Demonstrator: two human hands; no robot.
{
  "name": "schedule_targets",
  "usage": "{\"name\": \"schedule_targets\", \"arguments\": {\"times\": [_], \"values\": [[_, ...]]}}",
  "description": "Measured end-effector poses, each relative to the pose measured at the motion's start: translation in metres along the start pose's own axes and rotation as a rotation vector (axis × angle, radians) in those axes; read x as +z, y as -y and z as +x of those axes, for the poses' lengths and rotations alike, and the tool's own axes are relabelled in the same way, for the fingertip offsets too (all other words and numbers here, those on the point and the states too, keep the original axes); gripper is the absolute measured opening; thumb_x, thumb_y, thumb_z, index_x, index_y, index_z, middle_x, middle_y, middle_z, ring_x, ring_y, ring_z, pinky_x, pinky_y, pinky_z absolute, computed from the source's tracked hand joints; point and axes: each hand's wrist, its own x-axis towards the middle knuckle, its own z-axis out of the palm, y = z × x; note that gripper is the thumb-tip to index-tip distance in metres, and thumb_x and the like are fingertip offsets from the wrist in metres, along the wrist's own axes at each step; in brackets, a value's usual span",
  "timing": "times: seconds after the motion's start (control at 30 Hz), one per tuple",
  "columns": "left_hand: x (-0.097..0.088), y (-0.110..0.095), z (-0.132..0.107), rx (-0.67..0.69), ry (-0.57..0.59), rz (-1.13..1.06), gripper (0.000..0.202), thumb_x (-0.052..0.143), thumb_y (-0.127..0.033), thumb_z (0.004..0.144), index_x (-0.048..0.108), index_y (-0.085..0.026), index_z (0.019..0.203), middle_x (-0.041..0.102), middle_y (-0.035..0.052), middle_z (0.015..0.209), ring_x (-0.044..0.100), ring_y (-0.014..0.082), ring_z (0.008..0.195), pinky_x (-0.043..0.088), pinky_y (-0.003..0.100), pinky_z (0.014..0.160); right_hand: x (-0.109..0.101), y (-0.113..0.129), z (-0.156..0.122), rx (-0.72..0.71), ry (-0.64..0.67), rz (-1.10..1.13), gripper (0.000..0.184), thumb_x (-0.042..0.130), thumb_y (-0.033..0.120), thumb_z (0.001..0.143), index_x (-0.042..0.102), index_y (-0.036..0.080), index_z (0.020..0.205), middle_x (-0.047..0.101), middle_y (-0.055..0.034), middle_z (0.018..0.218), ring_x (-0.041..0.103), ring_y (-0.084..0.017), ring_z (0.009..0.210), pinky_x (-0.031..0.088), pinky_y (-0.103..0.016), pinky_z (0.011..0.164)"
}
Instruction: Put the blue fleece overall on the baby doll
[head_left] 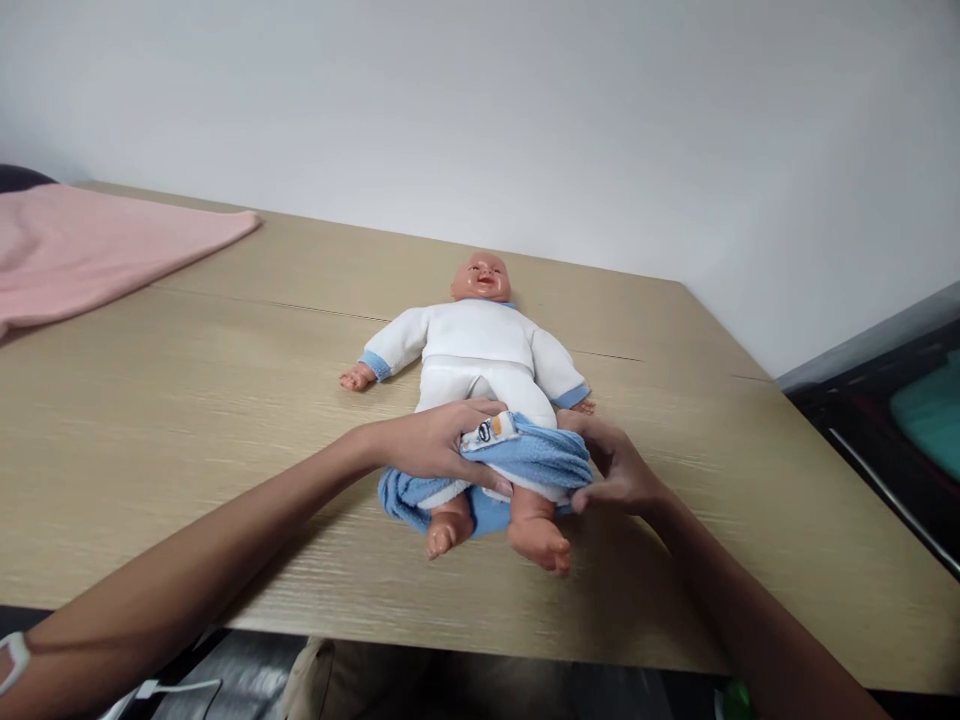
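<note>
Blue terry-cloth garment (544, 455) was gripped by left hand (431, 440) and right hand (619, 470) | plastic leg (534, 518) of white-clothed doll (478, 332) was encircled | even tension was probably needed

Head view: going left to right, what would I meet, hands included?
Pink cloth → left hand → right hand → dark object at the right edge.
</note>
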Motion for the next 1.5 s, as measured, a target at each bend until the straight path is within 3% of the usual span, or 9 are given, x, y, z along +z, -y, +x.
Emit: {"name": "schedule_targets", "arguments": {"times": [0.13,0.3,0.43,0.6,0.73,0.87,1.13,1.33,1.5], "values": [[0.000,0.000,0.001,-0.006,0.027,-0.039,0.041,0.089,-0.055,0.092,0.074,-0.020,0.106,0.069,0.0071,0.119,0.066,0.0300,0.112,0.053,0.039,0.098,0.001,0.007,-0.004,-0.104,-0.066,-0.088,0.049,0.065,0.072,0.105,0.072,0.026,0.090,0.064,-0.0025,0.084,0.060,-0.024,0.079,0.051,-0.040,0.080],[0.001,-0.005,0.000,-0.075,0.007,-0.054,0.045,0.079,-0.063,0.100,0.072,-0.020,0.110,0.068,0.0041,0.109,0.065,0.0259,0.101,0.052,0.036,0.090,0.005,0.018,-0.006,-0.240,-0.069,-0.278,0.041,0.072,0.068,0.101,0.072,0.027,0.098,0.067,-0.0039,0.091,0.063,-0.027,0.086,0.051,-0.045,0.086],[0.005,-0.009,-0.002,-0.164,-0.064,0.053,0.053,0.073,-0.070,0.103,0.070,-0.020,0.120,0.068,0.0034,0.103,0.065,0.0261,0.096,0.050,0.037,0.085,0.012,0.019,-0.007,-0.137,-0.163,-0.267,0.032,0.071,0.053,0.106,0.068,0.027,0.089,0.064,-0.0016,0.084,0.060,-0.024,0.081,0.050,-0.040,0.080],[-0.002,-0.023,-0.012,-0.190,-0.100,0.161,0.062,0.072,-0.074,0.102,0.065,-0.022,0.136,0.074,0.0078,0.123,0.069,0.0315,0.112,0.053,0.039,0.094,0.021,0.007,-0.004,0.048,-0.346,-0.058,0.040,0.069,0.063,0.107,0.066,0.027,0.092,0.058,0.0016,0.077,0.052,-0.019,0.070,0.044,-0.033,0.066],[-0.014,-0.040,-0.041,-0.271,-0.123,0.171,0.061,0.076,-0.067,0.102,0.064,-0.029,0.149,0.071,0.0069,0.145,0.067,0.0326,0.130,0.053,0.040,0.106,0.026,-0.003,0.002,0.175,-0.306,0.124,0.042,0.075,0.068,0.102,0.064,0.027,0.102,0.059,0.0037,0.076,0.050,-0.017,0.065,0.041,-0.030,0.060],[-0.016,-0.041,-0.079,-0.415,-0.206,0.216,0.055,0.077,-0.066,0.101,0.066,-0.029,0.141,0.074,0.0052,0.125,0.069,0.0276,0.107,0.055,0.037,0.091,0.025,-0.009,0.004,0.189,-0.278,0.184,0.048,0.075,0.073,0.100,0.064,0.026,0.099,0.061,0.0017,0.080,0.051,-0.018,0.068,0.044,-0.030,0.062],[-0.003,-0.028,-0.111,-0.466,-0.098,0.028,0.032,0.072,-0.057,0.108,0.071,-0.027,0.119,0.070,0.0013,0.109,0.064,0.0229,0.100,0.056,0.034,0.092,0.011,-0.007,0.000,-0.061,-0.092,-0.071,0.041,0.076,0.066,0.099,0.073,0.025,0.092,0.064,-0.0051,0.099,0.062,-0.027,0.094,0.055,-0.043,0.090],[0.012,-0.009,-0.106,-0.280,-0.467,0.038,0.024,0.072,-0.050,0.108,0.073,-0.029,0.119,0.063,0.0066,0.158,0.052,0.0336,0.154,0.039,0.053,0.135,0.021,-0.004,0.003,-0.004,-0.287,0.007,0.038,0.071,0.064,0.105,0.070,0.027,0.100,0.070,-0.0043,0.101,0.066,-0.026,0.096,0.057,-0.039,0.089],[0.025,0.007,-0.089,-0.265,-0.594,-0.158,0.027,0.062,-0.052,0.114,0.063,-0.025,0.115,0.069,0.0105,0.143,0.063,0.0292,0.138,0.051,0.046,0.121,0.029,-0.010,0.010,0.158,-0.314,0.083,0.044,0.072,0.071,0.103,0.060,0.028,0.100,0.050,0.0057,0.072,0.043,-0.017,0.062,0.039,-0.030,0.056]]}}
